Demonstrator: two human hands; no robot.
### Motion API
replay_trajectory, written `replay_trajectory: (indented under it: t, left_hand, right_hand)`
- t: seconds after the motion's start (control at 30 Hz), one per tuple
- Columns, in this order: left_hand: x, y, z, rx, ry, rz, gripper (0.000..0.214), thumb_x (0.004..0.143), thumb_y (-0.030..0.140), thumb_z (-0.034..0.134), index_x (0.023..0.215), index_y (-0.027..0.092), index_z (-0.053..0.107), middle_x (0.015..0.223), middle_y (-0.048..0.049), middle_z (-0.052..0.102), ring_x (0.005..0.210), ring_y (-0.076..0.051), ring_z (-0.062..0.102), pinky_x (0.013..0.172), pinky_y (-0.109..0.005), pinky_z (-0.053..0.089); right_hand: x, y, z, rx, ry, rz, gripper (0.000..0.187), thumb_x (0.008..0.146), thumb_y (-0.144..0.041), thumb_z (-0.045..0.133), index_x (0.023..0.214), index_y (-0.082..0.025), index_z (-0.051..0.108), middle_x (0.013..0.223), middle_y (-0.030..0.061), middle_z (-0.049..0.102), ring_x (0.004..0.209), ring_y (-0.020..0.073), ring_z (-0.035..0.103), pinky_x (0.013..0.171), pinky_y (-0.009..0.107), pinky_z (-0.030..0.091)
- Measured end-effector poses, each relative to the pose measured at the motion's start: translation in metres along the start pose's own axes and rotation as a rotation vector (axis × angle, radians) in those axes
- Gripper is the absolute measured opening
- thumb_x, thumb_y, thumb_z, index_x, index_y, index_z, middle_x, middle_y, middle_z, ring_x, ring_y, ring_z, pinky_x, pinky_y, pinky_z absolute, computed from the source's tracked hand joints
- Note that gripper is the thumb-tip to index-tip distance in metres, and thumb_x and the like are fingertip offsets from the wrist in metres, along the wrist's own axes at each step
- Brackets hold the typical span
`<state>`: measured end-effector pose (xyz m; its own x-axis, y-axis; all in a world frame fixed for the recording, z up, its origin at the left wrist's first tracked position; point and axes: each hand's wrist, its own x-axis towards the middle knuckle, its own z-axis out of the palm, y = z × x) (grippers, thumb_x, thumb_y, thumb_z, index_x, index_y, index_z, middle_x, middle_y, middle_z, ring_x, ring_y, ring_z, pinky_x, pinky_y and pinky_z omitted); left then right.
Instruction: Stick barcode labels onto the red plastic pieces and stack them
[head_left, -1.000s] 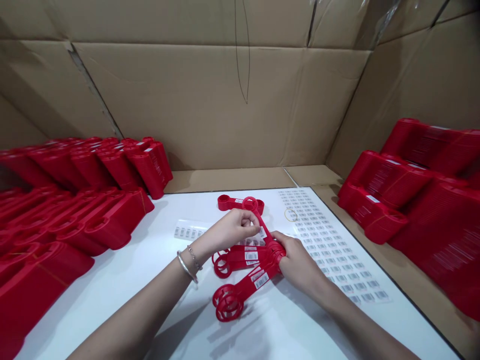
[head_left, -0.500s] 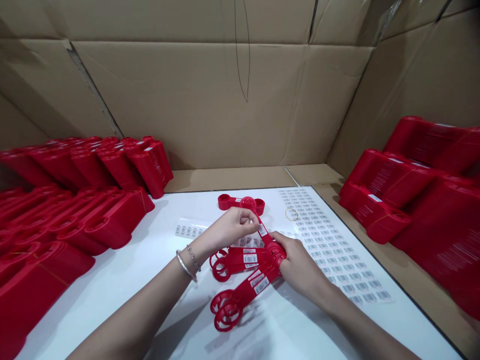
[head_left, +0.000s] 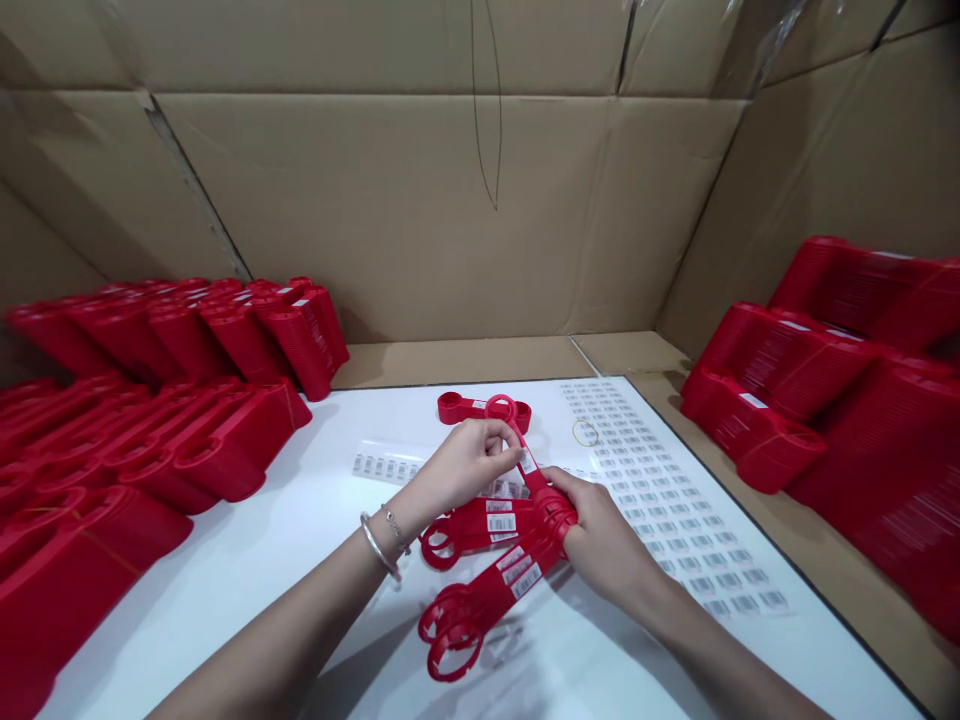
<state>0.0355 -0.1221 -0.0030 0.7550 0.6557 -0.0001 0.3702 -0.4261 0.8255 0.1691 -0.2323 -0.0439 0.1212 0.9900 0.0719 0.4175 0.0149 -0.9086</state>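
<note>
In my right hand point(head_left: 611, 535) is a fanned bunch of flat red plastic strips point(head_left: 499, 590) with ringed ends, gripped where they overlap. White barcode labels point(head_left: 501, 523) show on several of them. The uppermost strip points up and away, its ring point(head_left: 501, 408) clear of the rest. My left hand point(head_left: 472, 458) has its fingers pinched at the barcode label point(head_left: 528, 461) on that strip; whether they hold the label or press it down, I cannot tell. Part of a barcode sticker sheet point(head_left: 386, 464) lies under my left hand.
A small red stack point(head_left: 469, 407) lies behind my hands. Barcode sticker sheets point(head_left: 675, 490) and a yellow rubber band point(head_left: 585, 433) are on the white table point(head_left: 247, 590). Rows of red bundles point(head_left: 232, 450) stand left, more bundles point(head_left: 757, 430) right. Cardboard walls point(head_left: 375, 200) enclose the back and right.
The view has shifted slightly. My left fingers stay at the label on the uppermost strip, and the lower strips in the fan have spread a little differently. My right hand keeps its grip.
</note>
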Motion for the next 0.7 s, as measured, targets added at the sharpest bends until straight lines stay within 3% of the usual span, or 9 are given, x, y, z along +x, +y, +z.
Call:
replay_trajectory:
  t: [0.2, 0.33, 0.53, 0.7]
  left_hand:
    - [-0.008, 0.003, 0.008, 0.480, 0.170, 0.188, 0.021, 0.087, 0.037, 0.044, 0.085, 0.016, 0.048, 0.062, 0.0019, 0.048, 0.054, -0.011, 0.044, 0.051, -0.024, 0.031]
    - [-0.011, -0.002, 0.011, 0.690, 0.251, 0.222, 0.036, 0.088, 0.050, 0.039, 0.099, 0.016, 0.042, 0.075, -0.0033, 0.054, 0.062, -0.016, 0.051, 0.056, -0.029, 0.038]
    - [-0.006, -0.012, 0.020, 0.713, 0.415, 0.121, 0.049, 0.089, 0.052, 0.032, 0.121, 0.015, 0.025, 0.081, -0.0064, 0.057, 0.069, -0.022, 0.057, 0.058, -0.033, 0.043]
    - [-0.006, -0.008, 0.022, 0.683, 0.388, 0.087, 0.045, 0.092, 0.049, 0.026, 0.123, 0.017, 0.022, 0.084, -0.0069, 0.057, 0.071, -0.022, 0.059, 0.057, -0.032, 0.043]
  right_hand:
    - [-0.001, -0.004, -0.002, 0.065, -0.004, -0.027, 0.025, 0.065, -0.003, 0.037, 0.077, -0.019, 0.052, 0.066, -0.0014, 0.057, 0.060, 0.0130, 0.050, 0.061, 0.023, 0.042]
    - [-0.003, -0.007, -0.004, 0.089, -0.006, -0.037, 0.019, 0.066, -0.004, 0.039, 0.074, -0.018, 0.050, 0.064, -0.0012, 0.056, 0.066, 0.0148, 0.053, 0.061, 0.023, 0.042]
    - [-0.003, -0.009, -0.005, 0.072, -0.027, -0.056, 0.020, 0.067, -0.005, 0.039, 0.075, -0.019, 0.051, 0.062, -0.0014, 0.055, 0.068, 0.0161, 0.055, 0.060, 0.023, 0.041]
    - [-0.004, -0.007, -0.004, 0.039, -0.013, -0.047, 0.020, 0.066, -0.006, 0.040, 0.074, -0.019, 0.054, 0.060, -0.0007, 0.055, 0.068, 0.0173, 0.054, 0.063, 0.025, 0.042]
